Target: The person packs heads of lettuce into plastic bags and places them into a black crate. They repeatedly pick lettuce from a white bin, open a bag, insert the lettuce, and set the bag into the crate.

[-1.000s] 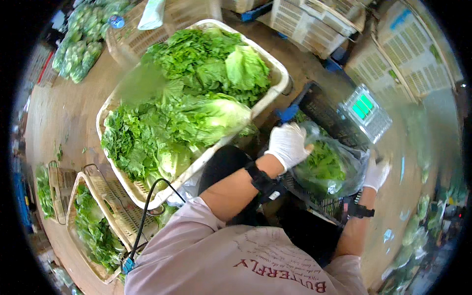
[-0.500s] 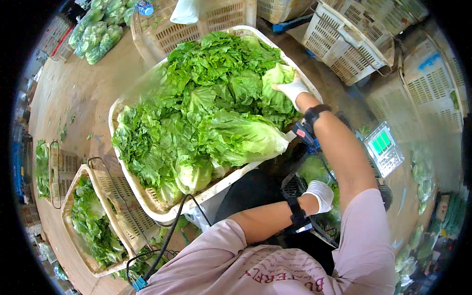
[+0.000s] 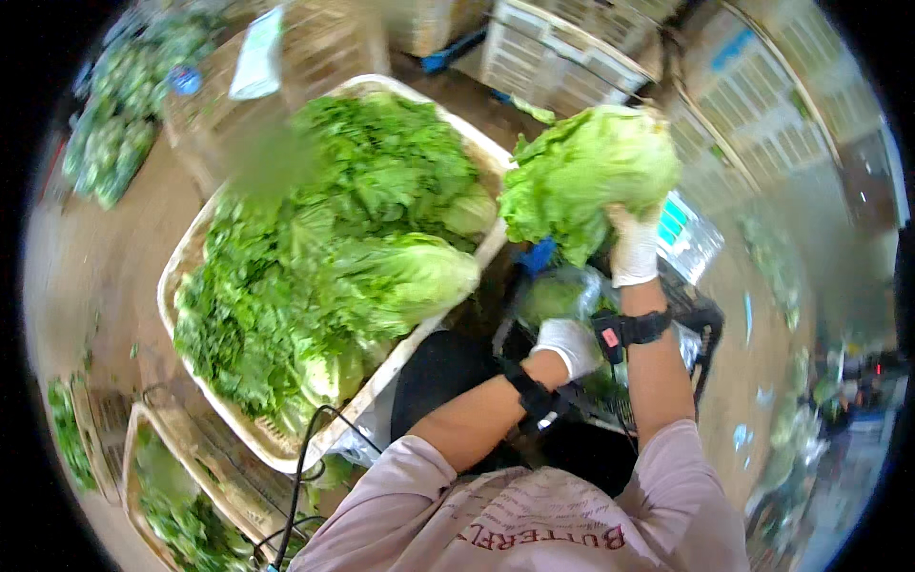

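Your white-gloved right hand (image 3: 634,246) grasps a leafy pale-green lettuce head (image 3: 593,170) just right of the cream plastic basket (image 3: 491,153), apparently the transfer step, while your white-gloved left hand (image 3: 570,349), its grip unclear, sits by the clear plastic bag (image 3: 560,293), whose mouth likely needs holding open next.

The lettuce head (image 3: 591,176) hid some fingers of the right grip (image 3: 636,246) and part of the lit display (image 3: 679,232). The left grip's (image 3: 569,347) fingers (partly turned away) were indistinct. Blur softened the plastic bag (image 3: 560,294); the lower edge cut off a pale crate (image 3: 205,467).
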Action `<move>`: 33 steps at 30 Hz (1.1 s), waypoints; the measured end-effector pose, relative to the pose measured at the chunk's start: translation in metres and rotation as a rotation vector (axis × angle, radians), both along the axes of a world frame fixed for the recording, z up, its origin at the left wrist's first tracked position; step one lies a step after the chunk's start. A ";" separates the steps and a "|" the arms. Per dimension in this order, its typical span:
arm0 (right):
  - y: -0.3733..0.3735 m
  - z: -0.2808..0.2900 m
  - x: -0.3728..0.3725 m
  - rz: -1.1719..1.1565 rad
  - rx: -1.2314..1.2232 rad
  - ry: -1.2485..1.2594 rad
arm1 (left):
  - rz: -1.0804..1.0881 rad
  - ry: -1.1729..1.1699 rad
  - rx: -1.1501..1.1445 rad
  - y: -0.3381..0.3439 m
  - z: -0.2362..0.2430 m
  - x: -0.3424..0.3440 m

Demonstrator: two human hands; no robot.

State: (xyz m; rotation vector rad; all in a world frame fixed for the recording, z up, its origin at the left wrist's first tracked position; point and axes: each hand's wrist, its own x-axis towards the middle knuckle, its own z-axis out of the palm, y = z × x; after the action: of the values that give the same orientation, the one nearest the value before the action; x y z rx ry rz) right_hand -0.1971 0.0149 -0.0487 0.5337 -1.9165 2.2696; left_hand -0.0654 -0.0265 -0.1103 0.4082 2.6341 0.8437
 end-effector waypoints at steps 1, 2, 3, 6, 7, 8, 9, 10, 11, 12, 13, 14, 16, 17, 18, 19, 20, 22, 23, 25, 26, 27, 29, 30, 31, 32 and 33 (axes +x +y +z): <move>0.032 0.003 0.005 -0.021 -0.084 -0.072 | 0.026 -0.003 -0.012 -0.007 0.013 0.000; 0.053 0.017 0.024 -0.042 -0.167 -0.160 | 0.074 0.038 -0.023 -0.011 0.016 -0.002; 0.079 0.029 0.037 -0.113 -0.178 -0.193 | 0.110 0.078 -0.026 -0.008 0.018 -0.005; 0.197 0.023 0.069 -0.121 -0.262 -0.311 | 0.365 0.425 0.135 0.002 0.011 -0.007; 0.231 0.017 0.081 -0.061 -0.402 -0.373 | 0.402 0.511 0.224 0.004 0.011 -0.008; 0.245 0.015 0.098 -0.071 -0.406 -0.380 | 0.422 0.549 0.201 0.004 0.010 -0.009; 0.257 0.018 0.113 -0.088 -0.404 -0.384 | 0.438 0.587 0.187 0.004 0.010 -0.010; 0.274 0.015 0.117 -0.106 -0.414 -0.417 | 0.462 0.519 0.230 0.003 0.012 -0.010; 0.276 0.017 0.122 -0.123 -0.423 -0.417 | 0.463 0.485 0.186 0.004 0.011 -0.010; 0.277 0.018 0.124 -0.183 -0.116 -0.381 | 0.480 0.558 0.191 0.004 0.009 -0.011; 0.274 0.017 0.123 -0.238 0.193 -0.343 | 0.499 0.632 0.196 0.004 0.006 -0.012; 0.265 0.014 0.120 -0.251 0.326 -0.322 | 0.525 0.616 0.257 0.004 0.011 -0.011; 0.239 0.000 0.105 -0.206 0.940 -0.159 | 0.556 0.625 0.289 0.000 0.012 -0.012; 0.234 -0.022 0.098 -0.187 1.069 0.048 | 0.567 0.594 0.302 0.001 0.014 -0.013; 0.200 -0.016 0.097 -0.094 1.239 -0.017 | 0.592 0.610 0.315 -0.006 0.011 -0.015; 0.196 -0.047 0.093 -0.127 1.574 -0.150 | 0.599 0.615 0.306 -0.004 0.009 -0.017; 0.177 -0.060 0.097 -0.099 1.696 -0.216 | 0.596 0.635 0.297 -0.006 0.006 -0.019; 0.178 -0.130 0.101 0.005 1.953 -0.283 | 0.580 0.640 0.266 -0.002 0.005 -0.021; 0.168 -0.136 0.105 0.028 1.939 -0.298 | 0.586 0.662 0.260 -0.006 -0.002 -0.023; 0.153 -0.122 0.109 0.029 1.909 -0.262 | 0.602 0.643 0.239 -0.010 -0.010 -0.026; 0.149 -0.101 0.108 0.068 1.799 -0.347 | 0.608 0.630 0.269 -0.011 -0.011 -0.026; 0.155 -0.094 0.104 0.067 1.794 -0.357 | 0.600 0.626 0.267 -0.010 -0.011 -0.027; 0.181 -0.087 0.101 0.022 1.556 -0.220 | 0.595 0.632 0.332 -0.006 -0.011 -0.027; 0.195 -0.085 0.102 -0.094 1.374 -0.060 | 0.593 0.626 0.332 -0.006 -0.010 -0.027; 0.207 -0.083 0.100 -0.094 1.374 -0.063 | 0.592 0.624 0.333 -0.007 -0.010 -0.027; 0.216 -0.075 0.097 -0.144 1.290 -0.073 | 0.584 0.614 0.325 -0.007 -0.007 -0.027; 0.221 -0.070 0.095 -0.192 1.205 -0.081 | 0.577 0.605 0.318 -0.007 -0.005 -0.027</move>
State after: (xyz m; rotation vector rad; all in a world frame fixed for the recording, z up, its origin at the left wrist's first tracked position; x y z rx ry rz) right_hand -0.1020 0.2362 -0.1185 0.2960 -3.0325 0.8119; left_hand -0.0920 -0.0334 -0.1155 -0.0590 3.2441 1.5328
